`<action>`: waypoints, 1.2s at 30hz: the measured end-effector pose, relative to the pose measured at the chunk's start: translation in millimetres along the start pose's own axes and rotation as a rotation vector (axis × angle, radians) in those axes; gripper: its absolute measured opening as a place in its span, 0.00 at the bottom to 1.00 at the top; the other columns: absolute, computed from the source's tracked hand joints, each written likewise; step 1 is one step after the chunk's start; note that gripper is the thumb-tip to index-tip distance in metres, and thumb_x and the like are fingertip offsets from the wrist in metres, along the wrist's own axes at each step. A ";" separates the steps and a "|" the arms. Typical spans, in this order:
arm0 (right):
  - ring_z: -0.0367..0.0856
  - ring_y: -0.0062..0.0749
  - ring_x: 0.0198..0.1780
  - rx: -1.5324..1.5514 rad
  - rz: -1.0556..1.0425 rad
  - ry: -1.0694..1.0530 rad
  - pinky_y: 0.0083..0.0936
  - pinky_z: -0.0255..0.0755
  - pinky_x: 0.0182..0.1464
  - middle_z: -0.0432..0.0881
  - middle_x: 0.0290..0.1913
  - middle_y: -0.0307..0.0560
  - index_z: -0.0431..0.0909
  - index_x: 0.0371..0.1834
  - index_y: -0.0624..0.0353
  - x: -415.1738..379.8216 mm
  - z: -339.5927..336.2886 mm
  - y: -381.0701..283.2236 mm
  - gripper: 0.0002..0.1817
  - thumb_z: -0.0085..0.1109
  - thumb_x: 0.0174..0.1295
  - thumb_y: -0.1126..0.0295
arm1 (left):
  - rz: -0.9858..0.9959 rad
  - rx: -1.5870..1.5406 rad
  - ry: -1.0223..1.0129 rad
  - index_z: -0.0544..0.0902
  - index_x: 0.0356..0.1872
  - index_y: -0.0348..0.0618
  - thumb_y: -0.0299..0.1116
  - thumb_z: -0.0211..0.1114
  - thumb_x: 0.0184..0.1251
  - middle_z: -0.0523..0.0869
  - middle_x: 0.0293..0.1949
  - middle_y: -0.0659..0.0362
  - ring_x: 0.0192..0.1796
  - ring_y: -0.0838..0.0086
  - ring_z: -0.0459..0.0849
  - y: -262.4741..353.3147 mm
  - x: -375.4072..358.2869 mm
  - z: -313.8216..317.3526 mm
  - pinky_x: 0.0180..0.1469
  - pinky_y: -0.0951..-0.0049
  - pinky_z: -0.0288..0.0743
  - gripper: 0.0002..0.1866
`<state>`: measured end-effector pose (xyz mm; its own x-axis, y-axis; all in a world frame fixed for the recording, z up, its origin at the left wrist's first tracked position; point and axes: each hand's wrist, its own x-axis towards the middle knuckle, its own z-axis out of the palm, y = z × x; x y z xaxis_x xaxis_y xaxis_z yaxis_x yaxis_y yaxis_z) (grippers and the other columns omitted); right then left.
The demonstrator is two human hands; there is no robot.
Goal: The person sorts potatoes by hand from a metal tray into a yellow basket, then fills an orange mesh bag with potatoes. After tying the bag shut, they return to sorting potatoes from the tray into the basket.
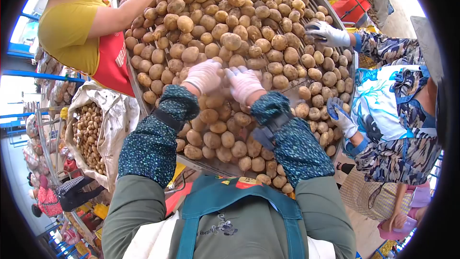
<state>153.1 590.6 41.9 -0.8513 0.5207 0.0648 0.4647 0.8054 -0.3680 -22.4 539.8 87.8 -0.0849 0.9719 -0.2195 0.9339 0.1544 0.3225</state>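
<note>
The left hand [204, 76] and right hand [244, 84], fingers part-bent, are over potatoes [232, 41] heaped across the table [326, 5]; grip cannot be told. A light, rolling touch should bruise least.

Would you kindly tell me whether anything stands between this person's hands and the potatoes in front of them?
Nothing visible does: the gloved left hand and right hand are right over the potatoes. A co-worker's hands, at the picture's right, are apart from both.
</note>
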 end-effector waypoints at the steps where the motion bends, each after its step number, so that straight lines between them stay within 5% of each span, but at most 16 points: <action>1: 0.76 0.50 0.58 -0.108 0.043 -0.142 0.43 0.72 0.57 0.80 0.56 0.51 0.77 0.58 0.55 13.5 6.5 -4.5 0.22 0.60 0.59 0.67 | 0.077 0.114 0.003 0.82 0.52 0.41 0.34 0.64 0.64 0.85 0.52 0.49 0.53 0.47 0.85 4.0 1.3 7.8 0.57 0.54 0.80 0.17; 7: 0.77 0.47 0.61 -0.256 0.287 -0.225 0.46 0.70 0.60 0.80 0.56 0.54 0.80 0.58 0.56 17.4 17.1 -20.3 0.21 0.59 0.63 0.60 | 0.138 0.402 -0.054 0.80 0.56 0.45 0.37 0.60 0.68 0.83 0.53 0.48 0.50 0.56 0.88 12.1 2.6 37.3 0.51 0.57 0.81 0.17; 14: 0.81 0.44 0.56 -0.301 0.212 -0.246 0.44 0.71 0.58 0.85 0.50 0.52 0.84 0.50 0.48 -2.0 8.9 -7.6 0.15 0.59 0.60 0.64 | 0.075 0.452 -0.328 0.83 0.56 0.51 0.35 0.62 0.69 0.86 0.54 0.50 0.55 0.56 0.88 25.1 31.7 40.2 0.53 0.54 0.82 0.16; 17: 0.81 0.49 0.56 0.145 0.315 0.180 0.44 0.70 0.63 0.84 0.49 0.58 0.82 0.55 0.55 -35.6 -34.2 -6.7 0.21 0.66 0.55 0.67 | 0.149 0.434 -0.299 0.85 0.55 0.51 0.33 0.65 0.67 0.87 0.56 0.51 0.57 0.54 0.88 24.8 19.2 20.2 0.56 0.56 0.81 0.15; 19: 0.83 0.45 0.58 0.559 0.367 0.372 0.45 0.74 0.62 0.86 0.53 0.49 0.80 0.60 0.53 -61.5 -37.7 5.1 0.30 0.75 0.51 0.63 | 0.132 0.329 -0.302 0.82 0.62 0.46 0.33 0.67 0.67 0.86 0.57 0.50 0.60 0.58 0.86 21.8 5.1 1.6 0.61 0.61 0.80 0.21; 21: 0.83 0.41 0.60 1.052 0.406 0.359 0.39 0.80 0.58 0.84 0.56 0.47 0.76 0.66 0.55 -94.2 -51.6 7.8 0.30 0.73 0.59 0.64 | 0.070 -0.887 -0.114 0.75 0.69 0.39 0.35 0.68 0.68 0.84 0.60 0.51 0.64 0.65 0.83 -3.9 -6.8 15.6 0.64 0.63 0.78 0.29; 23: 0.81 0.36 0.62 1.784 0.420 0.281 0.35 0.82 0.59 0.80 0.60 0.46 0.70 0.71 0.54 -120.9 -58.8 3.3 0.31 0.70 0.66 0.63 | 0.012 -1.639 -0.235 0.71 0.72 0.39 0.37 0.70 0.68 0.81 0.61 0.53 0.61 0.67 0.83 34.4 -48.8 -16.4 0.61 0.72 0.81 0.33; 24: 0.81 0.39 0.62 2.003 0.485 0.290 0.37 0.83 0.59 0.78 0.64 0.47 0.67 0.73 0.54 -133.5 -65.7 -2.4 0.31 0.67 0.70 0.62 | 0.034 -1.895 -0.355 0.69 0.73 0.37 0.33 0.69 0.67 0.79 0.66 0.51 0.67 0.62 0.80 49.8 -68.3 -27.6 0.70 0.61 0.75 0.34; 29: 0.80 0.43 0.63 2.211 0.523 0.468 0.47 0.84 0.60 0.76 0.63 0.50 0.69 0.68 0.57 -166.2 -54.1 -30.5 0.29 0.69 0.69 0.61 | -0.021 -2.268 -0.464 0.70 0.71 0.38 0.41 0.69 0.67 0.78 0.66 0.49 0.66 0.57 0.80 71.2 -121.5 33.4 0.73 0.60 0.72 0.35; 31: 0.80 0.43 0.62 2.156 0.448 0.463 0.48 0.83 0.62 0.76 0.62 0.49 0.70 0.65 0.56 -179.5 -48.6 -36.6 0.26 0.69 0.69 0.62 | 0.074 -1.796 -0.131 0.70 0.72 0.36 0.47 0.70 0.68 0.77 0.67 0.47 0.67 0.56 0.79 89.8 -141.9 55.1 0.70 0.57 0.76 0.37; 32: 0.80 0.41 0.62 2.108 0.451 0.470 0.47 0.82 0.63 0.77 0.60 0.49 0.71 0.64 0.55 -186.6 -47.7 -40.9 0.26 0.70 0.67 0.63 | -0.049 -2.259 -0.356 0.66 0.75 0.40 0.49 0.70 0.69 0.74 0.69 0.48 0.69 0.56 0.78 97.8 -153.5 51.2 0.71 0.56 0.75 0.40; 36: 0.80 0.41 0.61 2.172 0.526 0.497 0.45 0.80 0.63 0.79 0.59 0.46 0.72 0.65 0.54 -205.2 -54.6 -58.1 0.25 0.68 0.69 0.60 | -0.101 -2.195 -0.461 0.56 0.82 0.45 0.46 0.66 0.72 0.71 0.73 0.53 0.73 0.64 0.73 94.6 -180.0 69.5 0.70 0.64 0.73 0.43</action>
<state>314.1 452.4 100.7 -0.5192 0.7927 -0.3193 -0.6075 -0.6052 -0.5144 105.3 367.2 93.8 0.2738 0.9059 -0.3231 -0.8097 0.3984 0.4309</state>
